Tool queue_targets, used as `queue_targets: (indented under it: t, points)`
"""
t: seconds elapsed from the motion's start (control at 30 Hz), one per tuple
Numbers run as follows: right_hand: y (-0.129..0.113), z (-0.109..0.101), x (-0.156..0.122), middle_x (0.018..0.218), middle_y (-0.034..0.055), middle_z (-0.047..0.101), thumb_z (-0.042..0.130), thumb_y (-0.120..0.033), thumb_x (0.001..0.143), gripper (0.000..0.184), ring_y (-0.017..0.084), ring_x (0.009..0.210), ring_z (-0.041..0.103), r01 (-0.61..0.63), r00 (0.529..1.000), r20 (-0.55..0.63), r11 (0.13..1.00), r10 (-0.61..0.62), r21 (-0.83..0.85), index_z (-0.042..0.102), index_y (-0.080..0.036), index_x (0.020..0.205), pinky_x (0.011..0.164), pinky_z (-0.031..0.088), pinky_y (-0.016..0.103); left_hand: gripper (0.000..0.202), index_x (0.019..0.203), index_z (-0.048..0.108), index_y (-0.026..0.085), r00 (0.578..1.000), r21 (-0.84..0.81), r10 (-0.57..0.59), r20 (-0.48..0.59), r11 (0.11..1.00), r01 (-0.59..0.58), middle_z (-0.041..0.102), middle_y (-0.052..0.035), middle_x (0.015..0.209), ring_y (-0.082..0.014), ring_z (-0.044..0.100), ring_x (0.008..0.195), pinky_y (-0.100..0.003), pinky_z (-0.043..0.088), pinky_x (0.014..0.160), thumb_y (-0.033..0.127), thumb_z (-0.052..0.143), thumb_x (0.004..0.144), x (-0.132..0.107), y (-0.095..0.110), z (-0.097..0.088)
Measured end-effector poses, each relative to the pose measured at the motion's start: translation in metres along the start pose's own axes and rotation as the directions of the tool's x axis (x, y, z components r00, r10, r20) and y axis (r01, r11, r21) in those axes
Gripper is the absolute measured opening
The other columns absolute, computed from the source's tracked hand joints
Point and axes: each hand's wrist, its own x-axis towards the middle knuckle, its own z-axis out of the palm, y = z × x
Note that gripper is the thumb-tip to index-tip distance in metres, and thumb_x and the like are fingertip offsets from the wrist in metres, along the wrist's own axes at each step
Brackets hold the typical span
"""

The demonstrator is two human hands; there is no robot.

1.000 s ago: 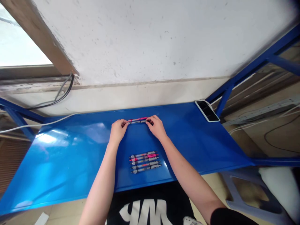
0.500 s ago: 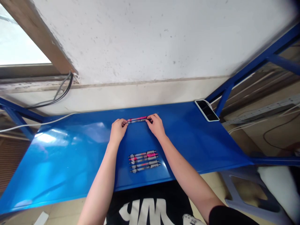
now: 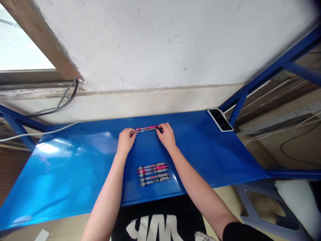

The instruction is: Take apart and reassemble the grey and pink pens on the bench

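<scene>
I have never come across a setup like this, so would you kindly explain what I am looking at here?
There is no machine here: a person works with two bare hands. The view comes from one camera worn on the person's head, looking forward and down. The left hand and right hand pinch opposite ends of a pair of pens, one pink and one darker, side by side; whether they touch the blue table is hard to tell. Closer to the person lies a group of pens, one largely pink. A white-edged phone lies at the table's far right corner.
</scene>
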Motion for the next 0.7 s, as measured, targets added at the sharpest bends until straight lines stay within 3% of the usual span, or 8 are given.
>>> queue_targets:
  t: [0.23,0.4,0.7]
  points:
    - [-0.002,-0.002,-0.001,0.106,0.011,0.068,0.06,-0.021,0.089,0.018,0.026,0.09,0.063,0.02,1.0,0.019,1.0,-0.02,0.006,0.069,-0.02,0.104,0.087,0.055,0.042,0.019,0.102,0.07,0.018,0.998,-0.019,-0.061,0.027,0.998,0.061,0.069,-0.0032,0.081,-0.0183,0.064,0.072,-0.032,0.053,0.075,0.018,0.067,0.083,0.002,-0.005,0.001]
    - [-0.003,-0.002,-0.002,0.114,0.0129,0.065,0.058,-0.022,0.09,0.027,0.026,0.095,0.064,0.005,1.0,0.027,1.0,-0.006,0.019,0.07,-0.019,0.114,0.088,0.056,0.041,0.025,0.108,0.074,0.016,0.999,0.039,-0.045,0.03,0.998,0.044,0.071,-0.0059,0.084,-0.0193,0.065,0.074,-0.034,0.054,0.081,0.02,0.066,0.085,0.002,-0.006,0.001]
    - [-0.017,-0.015,-0.005,0.113,0.0115,0.066,0.056,-0.028,0.094,0.027,0.021,0.084,0.065,0.044,0.999,-0.011,0.992,-0.043,0.12,0.07,-0.02,0.116,0.082,0.056,0.037,0.024,0.106,0.078,0.016,1.0,0.062,-0.021,0.022,0.998,0.02,0.071,-0.0065,0.083,-0.0205,0.066,0.074,-0.034,0.055,0.08,0.02,0.066,0.086,0.002,-0.004,0.0]
